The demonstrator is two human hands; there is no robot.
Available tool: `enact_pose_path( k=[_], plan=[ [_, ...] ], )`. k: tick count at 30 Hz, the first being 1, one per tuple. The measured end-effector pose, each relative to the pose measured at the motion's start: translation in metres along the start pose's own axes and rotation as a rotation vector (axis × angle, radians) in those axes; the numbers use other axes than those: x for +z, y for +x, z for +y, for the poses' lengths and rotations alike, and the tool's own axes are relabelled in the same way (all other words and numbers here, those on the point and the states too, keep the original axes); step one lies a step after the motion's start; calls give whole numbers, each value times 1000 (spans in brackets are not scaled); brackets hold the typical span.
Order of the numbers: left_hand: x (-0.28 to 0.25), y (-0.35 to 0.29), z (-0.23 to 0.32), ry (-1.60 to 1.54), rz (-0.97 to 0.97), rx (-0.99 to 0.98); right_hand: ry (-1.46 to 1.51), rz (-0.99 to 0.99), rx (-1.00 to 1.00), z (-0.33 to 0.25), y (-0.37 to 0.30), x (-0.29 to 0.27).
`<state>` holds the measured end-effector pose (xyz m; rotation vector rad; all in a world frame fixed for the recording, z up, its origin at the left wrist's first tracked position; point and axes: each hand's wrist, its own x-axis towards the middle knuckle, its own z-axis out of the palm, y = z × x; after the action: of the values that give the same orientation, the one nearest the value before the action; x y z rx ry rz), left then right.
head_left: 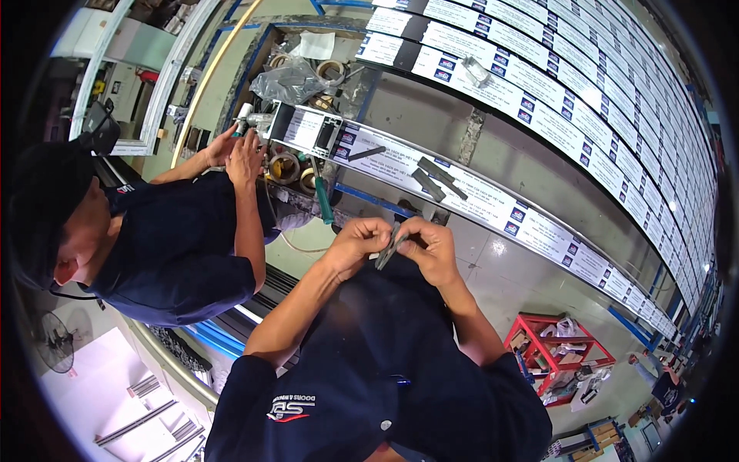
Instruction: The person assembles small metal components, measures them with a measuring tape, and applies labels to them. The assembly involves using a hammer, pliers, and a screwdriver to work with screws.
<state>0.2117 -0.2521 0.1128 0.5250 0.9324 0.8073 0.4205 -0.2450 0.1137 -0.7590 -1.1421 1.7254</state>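
Both hands, left hand (360, 240) and right hand (428, 245), pinch a small grey bracket (389, 246) at chest height above the table (431, 127), apparently fitting it together; the next move needs careful alignment.

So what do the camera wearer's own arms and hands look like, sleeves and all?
Both forearms are bare. The left hand and right hand wear no gloves, and no watch or ring shows. Short dark navy sleeves end near the elbows, part of a buttoned work shirt with a small white and red chest emblem.
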Motion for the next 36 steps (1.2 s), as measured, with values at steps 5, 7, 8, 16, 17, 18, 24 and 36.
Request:
enact_pose_path(
  k=[5,7,8,16,17,18,24,36],
  plan=[
    [-27,37,3,-157,520,488,258,716,-71,38,4,-11],
    [-39,55,26,458,749,495,247,939,-109,48,12,-45],
    [-46,70,32,454,753,499,33,967,-50,55,15,-70],
    [-60,161,29,1831,285,407,-1096,850,212,48,17,-156],
    [-53,164,23,1863,287,519,-1133,859,239,48,15,-157],
    [-44,166,15,1894,289,631,-1220,865,209,50,13,-154],
    [6,184,-13,1935,-165,653,-1251,919,156,65,0,-129],
    [5,178,-20,1950,53,405,-1141,684,87,81,7,-104]
  ],
)
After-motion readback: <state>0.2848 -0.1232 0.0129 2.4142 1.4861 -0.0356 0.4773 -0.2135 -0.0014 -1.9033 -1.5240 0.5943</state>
